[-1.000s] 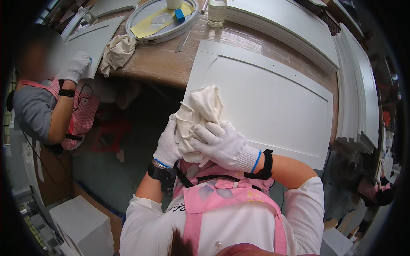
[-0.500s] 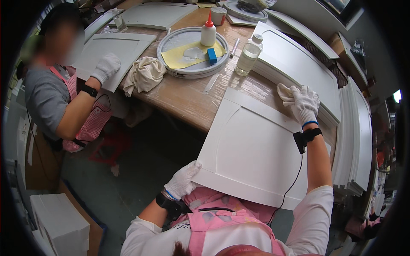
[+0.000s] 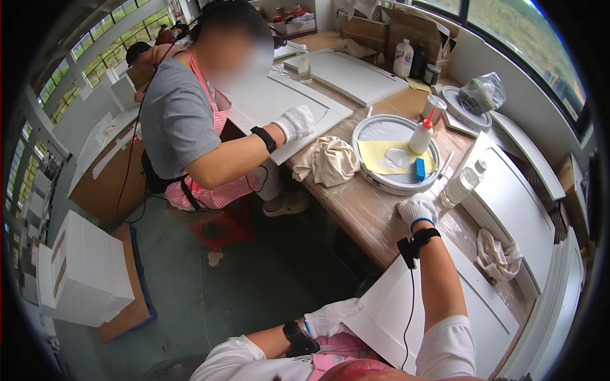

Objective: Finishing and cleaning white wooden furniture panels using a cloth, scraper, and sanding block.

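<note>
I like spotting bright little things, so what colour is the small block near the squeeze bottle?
The small block is blue, seen best in the head view.

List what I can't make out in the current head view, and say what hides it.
All in the head view:
What lies under the right hand: hidden by the hand itself.
Part of the panel: covered by the right forearm and sleeve.
Dark contents of the bag: obscured by creased, shiny plastic.
Other hand of the co-worker: out of sight, behind body or blur.
</note>
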Tool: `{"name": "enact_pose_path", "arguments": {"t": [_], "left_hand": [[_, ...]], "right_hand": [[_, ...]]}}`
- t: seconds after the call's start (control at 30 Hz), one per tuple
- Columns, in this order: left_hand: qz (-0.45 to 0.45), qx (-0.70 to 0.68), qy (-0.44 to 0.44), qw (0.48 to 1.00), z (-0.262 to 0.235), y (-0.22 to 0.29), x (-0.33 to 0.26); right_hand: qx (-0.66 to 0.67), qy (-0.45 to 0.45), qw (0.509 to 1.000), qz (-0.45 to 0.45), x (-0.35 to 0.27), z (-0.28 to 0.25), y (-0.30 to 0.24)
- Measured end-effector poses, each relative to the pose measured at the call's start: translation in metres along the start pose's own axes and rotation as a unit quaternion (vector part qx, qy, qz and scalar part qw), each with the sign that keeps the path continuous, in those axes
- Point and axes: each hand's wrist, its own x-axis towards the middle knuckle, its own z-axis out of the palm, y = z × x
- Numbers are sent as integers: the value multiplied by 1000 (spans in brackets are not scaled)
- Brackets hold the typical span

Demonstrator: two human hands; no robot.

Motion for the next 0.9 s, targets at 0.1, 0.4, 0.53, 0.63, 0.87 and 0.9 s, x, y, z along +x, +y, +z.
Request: {"name": "enact_pose_path", "arguments": {"t": [0.1,0.4,0.53,0.63,0.87,0.9], "left_hand": [[-3,-4,-7,1000,0,-3,-3],[6,11,-41,999,-4,-12,-5],[19,114,-42,992,5,-11,-19],[-2,154,-74,985,4,-10,-15],[-66,106,-104,987,10,-6,-2],[-86,101,-110,985,11,-4,-2]], "right_hand": [[-11,-18,1000,0,18,17,13],[-163,29,985,-42,50,65,38],[-98,3,979,-178,41,28,13],[-193,-13,965,-180,30,19,-19],[-162,-75,983,-38,40,33,3],[-170,-66,981,-60,40,33,7]]}}
